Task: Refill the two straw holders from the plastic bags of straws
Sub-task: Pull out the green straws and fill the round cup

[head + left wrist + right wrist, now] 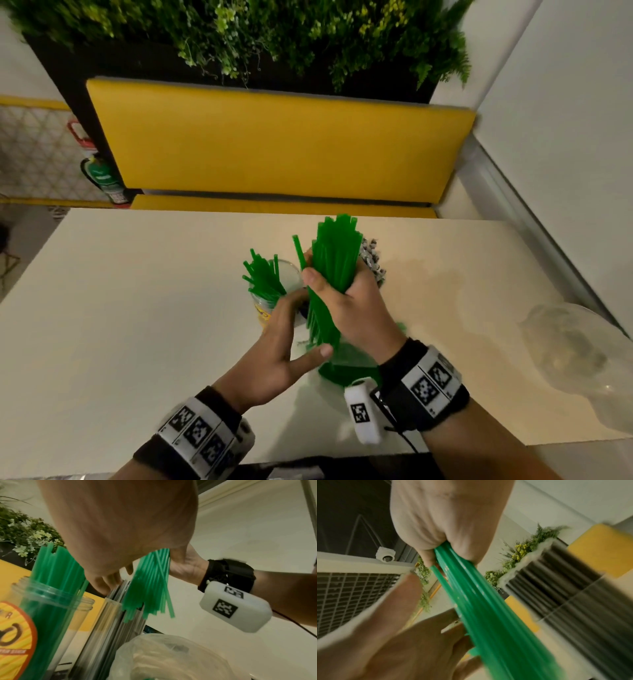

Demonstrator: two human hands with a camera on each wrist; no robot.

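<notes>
My right hand (pixel 320 277) grips a thick bundle of green straws (pixel 334 263) and holds it upright above the table. My left hand (pixel 308 323) lies with straight fingers along the bundle's lower part, thumb on the near side. Left of the bundle stands a clear jar holder (pixel 265 305) with a few green straws leaning in it. Behind my right hand a second holder (pixel 374 265) carries black-and-white straws. Under my hands lies a plastic bag of green straws (pixel 346 371). In the left wrist view the bundle's lower ends (pixel 150 588) hang above the second holder (pixel 113 616).
An empty clear plastic bag (pixel 568 363) lies at the table's right edge. The cream table (pixel 137 308) reaches back to a yellow bench (pixel 274 144) with plants above it. A white wall closes the right side.
</notes>
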